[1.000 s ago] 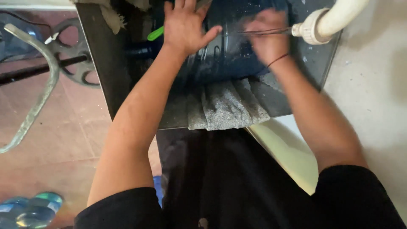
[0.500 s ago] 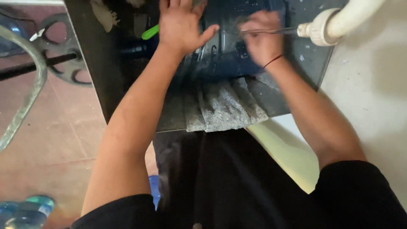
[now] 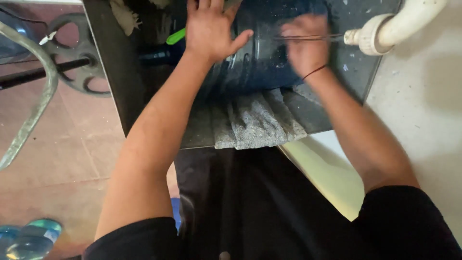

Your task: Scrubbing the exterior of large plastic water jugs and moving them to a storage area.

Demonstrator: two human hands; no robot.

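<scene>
Since the earlier frame both hands sit slightly higher in view, and the right hand [image 3: 305,43] has slid a little left along the jug [image 3: 262,58], now blurred. The jug is big, dark blue and glossy, lying on its side at top centre on a dark speckled slab [image 3: 250,125] with a ridged grey front edge. The left hand [image 3: 209,29] lies flat on it, fingers spread and holding nothing. The right hand's fingers curl near a thin metal rod [image 3: 313,37]; the blur hides whether they grip it. A white pipe [image 3: 399,24] runs at upper right. At upper left stands a wheel [image 3: 79,53] on reddish floor tiles [image 3: 62,159].
</scene>
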